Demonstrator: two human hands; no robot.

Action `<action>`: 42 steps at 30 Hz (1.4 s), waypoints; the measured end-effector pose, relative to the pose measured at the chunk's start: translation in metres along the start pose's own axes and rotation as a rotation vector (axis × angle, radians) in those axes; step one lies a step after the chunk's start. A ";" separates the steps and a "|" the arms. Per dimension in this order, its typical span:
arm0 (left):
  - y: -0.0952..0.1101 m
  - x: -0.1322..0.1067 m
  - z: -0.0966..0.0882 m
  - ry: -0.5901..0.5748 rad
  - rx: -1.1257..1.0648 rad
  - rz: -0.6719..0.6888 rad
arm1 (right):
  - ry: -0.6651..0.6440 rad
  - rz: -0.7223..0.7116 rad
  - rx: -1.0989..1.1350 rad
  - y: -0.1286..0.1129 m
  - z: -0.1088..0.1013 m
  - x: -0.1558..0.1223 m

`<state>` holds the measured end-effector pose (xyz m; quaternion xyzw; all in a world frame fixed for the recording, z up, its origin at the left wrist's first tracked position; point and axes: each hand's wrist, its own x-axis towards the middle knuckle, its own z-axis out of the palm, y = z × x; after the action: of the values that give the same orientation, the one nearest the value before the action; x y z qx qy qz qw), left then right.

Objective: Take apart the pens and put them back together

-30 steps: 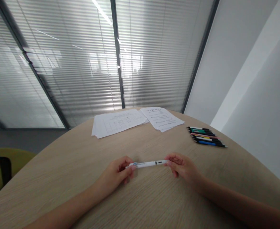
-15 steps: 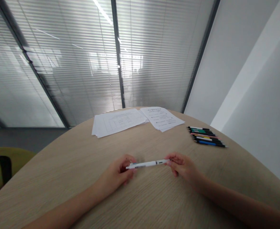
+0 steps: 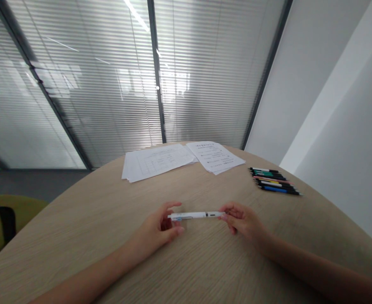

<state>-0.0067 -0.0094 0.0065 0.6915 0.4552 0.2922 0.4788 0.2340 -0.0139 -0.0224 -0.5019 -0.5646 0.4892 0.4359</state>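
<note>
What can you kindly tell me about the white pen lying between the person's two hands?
The white pen is slim and looks like glossy plastic, with small blue and grey markings near its left end and dark marks near its right end. It lies almost level across the view, above the pale wood table. The person's right hand pinches its right end in the fingertips. Its left end meets the left hand, whose upper finger is raised above it. Whether the pen touches the table cannot be told.

Printed papers (image 3: 159, 161) and a row of pens (image 3: 273, 181) lie on the wooden table (image 3: 78, 240) — slatted blinds (image 3: 94, 84) behind.
</note>
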 end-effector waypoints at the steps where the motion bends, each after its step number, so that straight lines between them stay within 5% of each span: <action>1: -0.001 0.001 0.000 0.006 0.020 0.006 | 0.000 0.000 0.000 -0.001 0.000 0.000; 13: 0.007 -0.005 -0.001 -0.054 0.222 -0.107 | -0.001 0.016 0.000 -0.002 0.000 -0.001; 17: 0.004 -0.004 0.001 -0.012 0.272 0.000 | 0.013 -0.001 -0.002 -0.002 0.000 -0.001; 21: -0.003 -0.001 0.003 0.061 0.238 0.042 | 0.023 -0.006 -0.020 -0.004 0.000 0.000; 42: 0.001 0.000 0.000 -0.040 0.175 -0.126 | 0.047 -0.026 -0.040 -0.005 -0.002 -0.002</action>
<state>-0.0059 -0.0099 0.0074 0.7063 0.5119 0.2069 0.4430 0.2353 -0.0155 -0.0176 -0.5147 -0.5701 0.4602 0.4453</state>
